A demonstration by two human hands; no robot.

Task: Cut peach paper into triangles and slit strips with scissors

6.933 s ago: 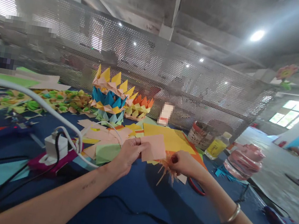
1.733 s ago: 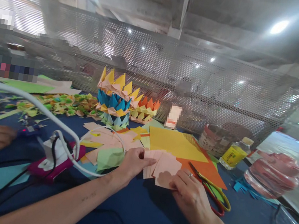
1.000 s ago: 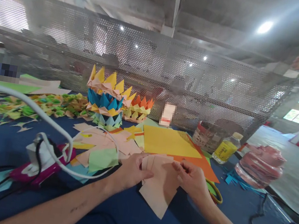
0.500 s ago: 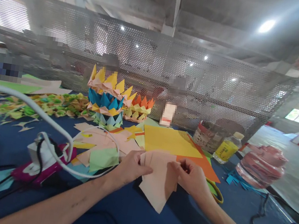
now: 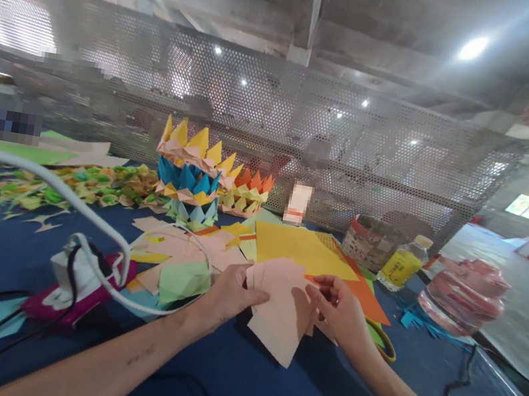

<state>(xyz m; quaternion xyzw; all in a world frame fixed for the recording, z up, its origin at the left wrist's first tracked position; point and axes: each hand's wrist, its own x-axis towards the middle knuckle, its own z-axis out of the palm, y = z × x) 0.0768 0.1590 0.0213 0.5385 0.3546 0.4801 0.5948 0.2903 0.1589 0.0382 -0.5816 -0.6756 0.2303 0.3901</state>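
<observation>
Thin pink paper sheets (image 5: pixel 278 315), fanned in a loose, overlapping stack, are held up over the dark blue tablecloth. My left hand (image 5: pixel 233 294) pinches the stack at its left side, thumb on the front face and fingers behind. At the right edge, my right hand (image 5: pixel 335 304) is curled with its thumb beside the stack. A corner of another pink sheet (image 5: pixel 326 332) pokes out below this hand, seemingly in its grip; the fingers partly hide the contact. Behind the hands lie a large yellow sheet (image 5: pixel 304 248) and an orange sheet (image 5: pixel 369 300).
Pink and green paper pieces (image 5: pixel 184 279) lie left of my hands, near a white cable and a magenta power strip (image 5: pixel 56 305). Stacked folded-paper crowns (image 5: pixel 189 179) stand behind. At right are a yellow-labelled bottle (image 5: pixel 404 263), a pink jug (image 5: pixel 464 295) and a tape roll (image 5: pixel 387 340).
My right hand has shifted slightly right, away from the stack, and a pink sheet's corner now shows beneath it. My left hand keeps its hold; the stack is tilted slightly differently.
</observation>
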